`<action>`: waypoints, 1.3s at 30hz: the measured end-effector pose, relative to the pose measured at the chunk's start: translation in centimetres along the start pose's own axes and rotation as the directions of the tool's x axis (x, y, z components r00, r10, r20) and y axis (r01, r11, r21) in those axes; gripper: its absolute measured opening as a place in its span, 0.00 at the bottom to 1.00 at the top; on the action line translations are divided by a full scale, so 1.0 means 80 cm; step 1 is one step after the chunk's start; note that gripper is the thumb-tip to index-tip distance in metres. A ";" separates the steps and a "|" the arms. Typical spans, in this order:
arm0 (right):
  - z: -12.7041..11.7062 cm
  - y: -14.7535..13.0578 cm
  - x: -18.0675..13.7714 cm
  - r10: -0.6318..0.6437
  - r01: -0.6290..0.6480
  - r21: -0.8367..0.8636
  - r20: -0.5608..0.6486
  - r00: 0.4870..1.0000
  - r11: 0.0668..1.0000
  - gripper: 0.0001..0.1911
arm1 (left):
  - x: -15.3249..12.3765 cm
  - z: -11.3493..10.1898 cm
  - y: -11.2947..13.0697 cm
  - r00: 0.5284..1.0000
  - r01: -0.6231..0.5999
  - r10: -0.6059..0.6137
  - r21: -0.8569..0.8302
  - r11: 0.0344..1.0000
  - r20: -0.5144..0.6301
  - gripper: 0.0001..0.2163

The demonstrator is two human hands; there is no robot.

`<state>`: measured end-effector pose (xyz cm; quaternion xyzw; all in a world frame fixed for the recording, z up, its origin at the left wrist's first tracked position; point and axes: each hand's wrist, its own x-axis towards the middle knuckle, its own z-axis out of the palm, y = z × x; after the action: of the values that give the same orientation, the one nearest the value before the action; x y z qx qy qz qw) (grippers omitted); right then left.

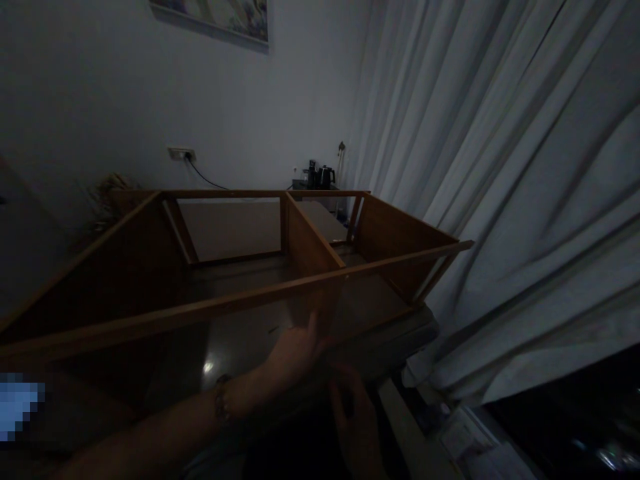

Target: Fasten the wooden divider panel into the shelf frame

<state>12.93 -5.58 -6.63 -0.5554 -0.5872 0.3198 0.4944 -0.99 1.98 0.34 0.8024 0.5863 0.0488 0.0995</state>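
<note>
A wooden furniture frame (240, 303) with a middle divider panel (307, 243) lies on its side across a dark table (235, 347). My left hand (295, 350), with a bracelet on the wrist, reaches forward; its thumb points up and it touches the lower front of the divider. My right hand (357, 423) hovers lower, near the table's front edge, fingers curled around a small dark object I cannot make out. The room is very dim.
Long pale curtains (500, 200) hang close on the right. A kettle and small items (320, 177) stand at the back by the wall, beside a socket with a cable (183, 155). Papers (480, 447) lie at the lower right.
</note>
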 end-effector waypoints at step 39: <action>0.001 0.000 0.004 0.003 -0.002 0.016 -0.098 0.995 1.000 0.12 | 0.001 0.003 -0.004 1.000 -0.002 0.002 -0.017 1.000 -0.007 0.25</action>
<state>12.91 -5.26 -6.56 -0.5672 -0.5591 0.2974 0.5265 -1.23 2.09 0.00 0.8020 0.5855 0.0566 0.1043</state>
